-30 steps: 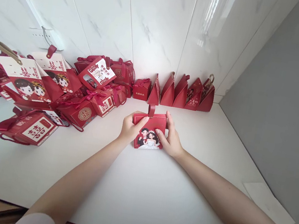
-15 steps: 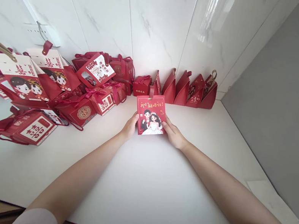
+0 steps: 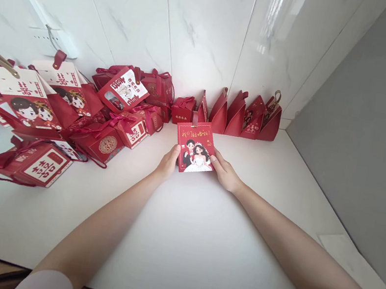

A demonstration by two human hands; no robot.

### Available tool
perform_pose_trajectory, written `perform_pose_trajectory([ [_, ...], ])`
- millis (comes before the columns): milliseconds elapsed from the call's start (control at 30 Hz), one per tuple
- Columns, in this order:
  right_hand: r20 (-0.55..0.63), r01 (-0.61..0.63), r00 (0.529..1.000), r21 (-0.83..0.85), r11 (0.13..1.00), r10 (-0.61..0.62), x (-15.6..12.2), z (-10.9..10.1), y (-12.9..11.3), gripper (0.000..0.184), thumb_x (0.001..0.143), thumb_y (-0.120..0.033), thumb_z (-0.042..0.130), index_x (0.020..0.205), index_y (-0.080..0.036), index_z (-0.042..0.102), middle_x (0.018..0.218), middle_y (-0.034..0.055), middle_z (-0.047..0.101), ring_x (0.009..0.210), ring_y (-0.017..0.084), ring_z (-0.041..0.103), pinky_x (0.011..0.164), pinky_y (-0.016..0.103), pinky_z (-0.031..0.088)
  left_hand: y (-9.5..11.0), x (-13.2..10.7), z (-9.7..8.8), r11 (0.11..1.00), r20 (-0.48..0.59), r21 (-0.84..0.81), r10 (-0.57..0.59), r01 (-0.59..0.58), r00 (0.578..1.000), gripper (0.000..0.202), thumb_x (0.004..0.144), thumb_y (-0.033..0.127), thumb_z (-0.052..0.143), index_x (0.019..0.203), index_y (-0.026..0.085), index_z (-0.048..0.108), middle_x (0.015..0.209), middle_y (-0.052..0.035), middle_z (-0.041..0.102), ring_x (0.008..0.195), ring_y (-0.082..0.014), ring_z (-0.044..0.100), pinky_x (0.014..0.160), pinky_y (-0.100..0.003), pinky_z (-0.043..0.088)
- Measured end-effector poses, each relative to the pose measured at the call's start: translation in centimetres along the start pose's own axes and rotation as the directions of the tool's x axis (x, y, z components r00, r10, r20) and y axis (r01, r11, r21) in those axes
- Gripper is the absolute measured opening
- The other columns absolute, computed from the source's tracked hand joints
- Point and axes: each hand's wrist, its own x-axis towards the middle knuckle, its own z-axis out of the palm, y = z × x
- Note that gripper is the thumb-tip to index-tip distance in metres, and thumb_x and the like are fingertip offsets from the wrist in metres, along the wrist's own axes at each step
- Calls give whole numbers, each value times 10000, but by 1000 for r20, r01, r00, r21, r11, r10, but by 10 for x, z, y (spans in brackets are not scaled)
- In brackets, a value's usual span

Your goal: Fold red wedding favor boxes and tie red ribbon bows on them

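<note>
A red gift box [image 3: 196,151] with a cartoon bride and groom, gold lettering and a short strap on top is held between both hands, its front turned to me. My left hand [image 3: 168,162] grips its left edge, the thumb along the side. My right hand [image 3: 224,171] is closed on the right edge, with the thumb over the front corner. The fingers behind the box are hidden. Just behind it, a small red box with a ribbon [image 3: 183,111] and a red pointed box [image 3: 218,111] stand against the wall.
Several red pointed boxes [image 3: 253,118] line the tiled wall [image 3: 207,22] at the back. On the left, many red boxes [image 3: 36,164] with ribbons are heaped on the white table [image 3: 168,244]. White sheets [image 3: 352,260] lie at the right edge, beside a grey panel [image 3: 368,145].
The box in my hands tilts very slightly, its top leaning back a little. Both hands keep their hold; the view has shifted slightly.
</note>
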Motion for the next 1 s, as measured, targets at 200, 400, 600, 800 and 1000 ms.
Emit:
perform_pose_trajectory([
  [200, 15, 14, 1000, 35, 999, -14, -1, -1, 4, 672, 999, -596, 389, 1561, -287, 192, 1484, 64, 459, 1355, 292, 454, 1165, 525, 332, -1, 2, -4, 998, -31, 54, -13, 14, 999, 643, 921, 694, 377, 1303, 221, 588, 1310, -80, 631, 1184, -238, 612, 1053, -358, 451],
  [400, 134, 307, 947, -109, 945, -292, -5, 4, 7, 1045, 799, -537, 747, 1575, -223, 122, 1573, 121, 282, 1433, 326, 321, 1184, 496, 314, 1, 9, -4, 995, -223, -99, 0, -23, 975, 655, 892, 651, 515, 1405, 246, 495, 1380, -78, 581, 1237, -233, 586, 1045, -348, 483],
  [600, 11, 74, 997, -89, 993, -74, -10, 6, -4, 642, 920, -500, 605, 1462, -241, 380, 1212, 72, 671, 1061, 294, 665, 939, 451, 555, 5, -2, 3, 983, -66, -108, 141, -147, 988, 710, 874, 723, 445, 1393, 244, 519, 1511, -90, 435, 1413, -274, 398, 1113, -395, 433],
  [800, -20, 159, 987, -24, 987, -160, -10, 7, -7, 695, 880, -450, 657, 1461, -247, 335, 1267, 76, 639, 1060, 274, 660, 896, 413, 567, 10, -10, 10, 969, -62, 46, 247, -244, 967, 668, 751, 497, 758, 1306, 174, 575, 1321, -136, 603, 1230, -283, 571, 1000, -364, 509],
  [1000, -69, 160, 984, -79, 984, -166, -7, 8, -1, 481, 884, -324, 558, 1334, -216, 425, 936, 47, 697, 752, 201, 650, 696, 331, 551, 12, -10, 5, 980, -225, 69, 200, -189, 953, 425, 855, 513, 633, 1059, 145, 691, 947, -71, 704, 872, -192, 653, 752, -270, 540],
])
